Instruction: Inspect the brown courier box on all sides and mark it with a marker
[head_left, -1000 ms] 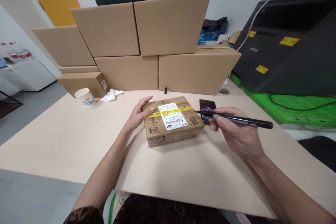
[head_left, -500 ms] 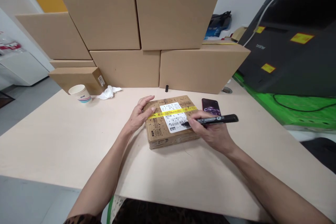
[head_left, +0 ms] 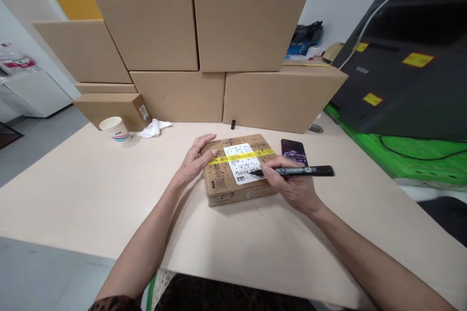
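Note:
A small brown cardboard box [head_left: 222, 185] lies flat on the table, with yellow tape across its top and a white printed label [head_left: 242, 163] marked with scattered black strokes. My left hand [head_left: 195, 160] rests against the box's left side, thumb on the top and the other fingers along the far left edge. In my right hand [head_left: 292, 187] is a black marker [head_left: 306, 171], pinched between thumb and fingers. Its tip is at the barcode on the label; whether it touches cannot be made out. Part of my right hand rests over the box's right side.
A phone [head_left: 295, 150] lies right of the box. Behind stand stacked cartons [head_left: 255, 24], with a black cap [head_left: 232, 125] before them. A paper cup [head_left: 116, 129] and crumpled tissue [head_left: 153, 129] are at the left. A dark machine [head_left: 401, 77] stands at the right.
The marker's tip has shifted slightly left along the barcode, and its rear end has dropped a little, so the marker lies more level. My left hand holds its place on the box.

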A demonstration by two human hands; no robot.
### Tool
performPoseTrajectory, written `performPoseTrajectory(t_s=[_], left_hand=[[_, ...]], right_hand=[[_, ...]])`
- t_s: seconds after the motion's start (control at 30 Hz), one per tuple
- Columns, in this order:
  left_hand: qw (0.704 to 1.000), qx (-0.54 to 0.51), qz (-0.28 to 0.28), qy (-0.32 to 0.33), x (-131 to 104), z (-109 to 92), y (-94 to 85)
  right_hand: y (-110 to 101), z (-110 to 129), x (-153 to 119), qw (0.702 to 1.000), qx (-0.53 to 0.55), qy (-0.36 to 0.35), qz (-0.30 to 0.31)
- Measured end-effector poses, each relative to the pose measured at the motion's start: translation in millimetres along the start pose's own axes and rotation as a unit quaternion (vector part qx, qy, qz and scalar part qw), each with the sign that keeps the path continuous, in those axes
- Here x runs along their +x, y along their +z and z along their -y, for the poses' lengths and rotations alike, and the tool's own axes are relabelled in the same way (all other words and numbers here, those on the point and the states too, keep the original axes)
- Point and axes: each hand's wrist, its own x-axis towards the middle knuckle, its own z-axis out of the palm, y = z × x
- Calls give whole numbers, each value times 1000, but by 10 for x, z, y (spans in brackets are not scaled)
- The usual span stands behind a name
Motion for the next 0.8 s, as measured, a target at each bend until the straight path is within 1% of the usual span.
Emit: performPoseTrajectory(t_s=[0.03, 0.1, 0.17, 0.2, 0.27, 0.33, 0.37, 0.43, 0.5, 0.57, 0.63, 0.7, 0.77, 0.8], left_hand=[[1000, 3, 0, 2, -2, 3, 2], [1000, 11, -4, 7, -6, 15, 6], [1000, 11, -13, 10, -11, 33, 11], [1000, 8, -18, 9, -13, 43, 14], [1000, 1, -26, 2, -16, 60, 18], [999, -1, -32, -4, -17, 70, 21], [999, -3, -35, -5, -17, 72, 22], [999, -11, -43, -11, -18, 66, 28], [998, -27, -51, -25, -20, 52, 37], [996, -44, -57, -44, -22, 36, 46], [995, -54, -63, -53, -24, 28, 53], [995, -55, -68, -49, -23, 32, 55], [995, -56, -71, -42, -18, 44, 56], [995, -58, -73, -39, -15, 51, 58]], right_hand=[[-47, -4, -34, 1000, 8, -10, -13], [-178, -3, -129, 999, 7, -38, -4], [-325, -4, -253, 994, -38, -80, 57], [-389, -14, -323, 987, -72, -110, 93], [-476, -67, -472, 956, -153, -179, 173], [-508, -159, -622, 918, -237, -216, 232], [-509, -211, -691, 902, -273, -211, 259], [-497, -306, -805, 882, -320, -190, 289], [-484, -366, -877, 874, -340, -159, 308], [-479, -391, -908, 873, -340, -120, 329], [-485, -402, -912, 878, -323, -87, 343], [-507, -425, -896, 894, -291, -63, 333], [-547, -477, -849, 918, -271, -19, 289], [-572, -516, -808, 927, -278, 22, 252]])
